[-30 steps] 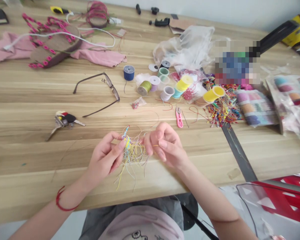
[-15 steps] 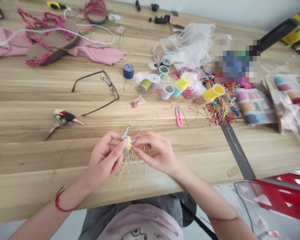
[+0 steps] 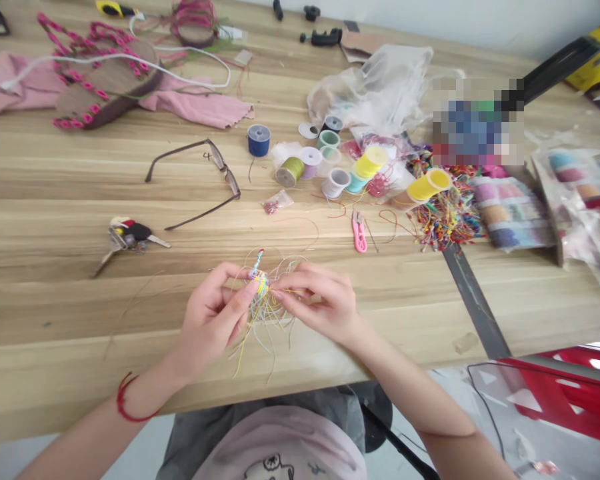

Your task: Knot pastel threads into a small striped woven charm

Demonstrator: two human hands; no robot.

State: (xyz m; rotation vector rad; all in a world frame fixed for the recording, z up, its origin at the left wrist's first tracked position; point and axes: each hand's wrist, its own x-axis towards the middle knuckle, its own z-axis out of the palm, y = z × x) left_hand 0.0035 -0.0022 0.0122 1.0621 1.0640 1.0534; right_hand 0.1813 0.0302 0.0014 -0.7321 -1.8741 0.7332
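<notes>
A small knotted thread piece (image 3: 261, 285) in yellow, blue and purple is held above the front of the table. Loose yellow and pale cords fan out below it, and a thin blue braided end with a red tip sticks up. My left hand (image 3: 217, 307) pinches the piece from the left between thumb and fingers. On its right side, my right hand (image 3: 320, 300) is closed, thumb against forefinger, on thin cords that run from the piece. Which strands lie in that pinch is too fine to make out.
Pink thread snips (image 3: 359, 233) lie beyond my right hand. Several thread spools (image 3: 337, 183) and a heap of coloured thread (image 3: 450, 217) stand further right. Eyeglasses (image 3: 225, 175) and keys (image 3: 130, 233) rest to the left. Behind them is a wooden slab with pink beaded cord (image 3: 105, 87).
Both hands and the knotted piece have shifted slightly right in the picture. My right hand stays pinched beside the piece, its fingers a little changed in pose.
</notes>
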